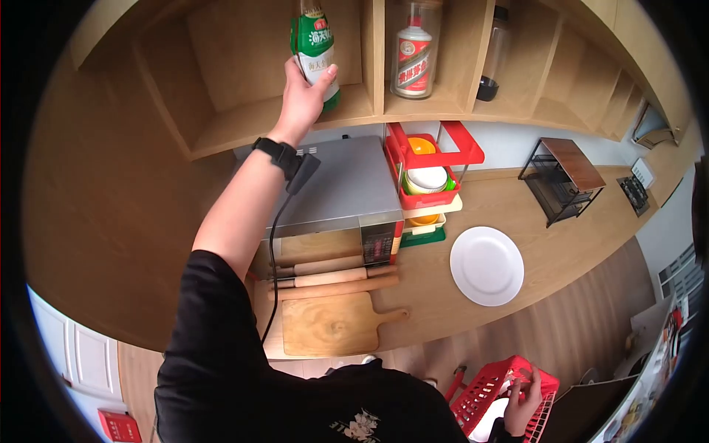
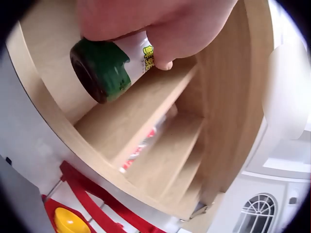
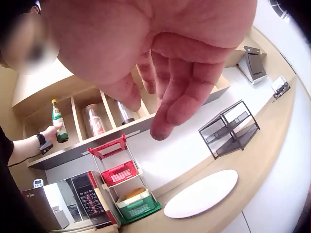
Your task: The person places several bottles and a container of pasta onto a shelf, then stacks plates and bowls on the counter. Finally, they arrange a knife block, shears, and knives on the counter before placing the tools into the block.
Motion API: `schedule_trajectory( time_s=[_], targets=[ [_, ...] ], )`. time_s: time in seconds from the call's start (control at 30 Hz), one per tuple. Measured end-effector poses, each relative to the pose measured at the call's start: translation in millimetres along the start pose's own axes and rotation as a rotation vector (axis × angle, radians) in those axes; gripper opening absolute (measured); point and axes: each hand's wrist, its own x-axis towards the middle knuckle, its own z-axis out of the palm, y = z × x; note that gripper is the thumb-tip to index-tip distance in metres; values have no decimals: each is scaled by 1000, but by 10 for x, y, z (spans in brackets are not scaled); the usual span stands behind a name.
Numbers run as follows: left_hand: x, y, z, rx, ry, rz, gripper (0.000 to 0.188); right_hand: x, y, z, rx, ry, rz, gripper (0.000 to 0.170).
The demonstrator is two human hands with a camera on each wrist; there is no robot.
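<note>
My left hand [image 1: 301, 103] grips a green sauce bottle [image 1: 312, 35] with a white label, up in the left cubby of the wooden wall shelf [image 1: 354, 103]. In the right wrist view the bottle [image 3: 59, 124] stands upright and shows a yellow cap. The left wrist view shows its dark base [image 2: 90, 73] over the cubby, with the fingers wrapped round its label. Low at the right, my right hand [image 1: 523, 406] is over a red shopping basket [image 1: 476, 395]. Its fingers [image 3: 182, 99] are loosely bent and hold nothing.
A boxed white liquor bottle [image 1: 412, 63] and a dark-based clear container [image 1: 490, 81] occupy neighbouring cubbies. Below are a microwave [image 1: 340, 184], a red-topped rack [image 1: 473, 151], a white plate [image 1: 487, 266], rolling pins [image 1: 332, 278], a cutting board [image 1: 329, 325] and a black-framed rack [image 1: 569, 166].
</note>
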Motion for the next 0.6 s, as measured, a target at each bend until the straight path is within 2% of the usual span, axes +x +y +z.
schedule_trajectory(
  time_s=[0.07,0.1,0.17,0.33,0.4,0.43,0.47,0.5,0.53,0.6],
  targets=[
    [135,-318,29,55,-81,-100,68,-55,48,53,2,36,2,45],
    [125,-363,65,79,-69,-76,70,-87,85,59,16,33,47,45],
    [151,-447,47,121,-90,-109,69,-164,175,73,31,31,98,44],
    [217,-448,24,208,-153,-207,67,-405,483,121,-37,42,82,42],
    [204,-520,81,327,-15,-187,66,-479,454,122,-54,22,170,40],
    [287,-704,66,342,-24,-161,67,-489,390,151,-20,35,210,38],
    [285,-682,104,237,-4,-211,59,-543,340,166,6,56,266,36],
    [171,-373,136,177,-59,-214,46,-621,397,160,-20,28,239,39],
    [247,-545,94,128,-134,-181,39,-724,512,146,-56,1,231,42],
    [403,-761,32,201,-258,-88,48,-898,562,94,-77,-38,364,41]
  ],
)
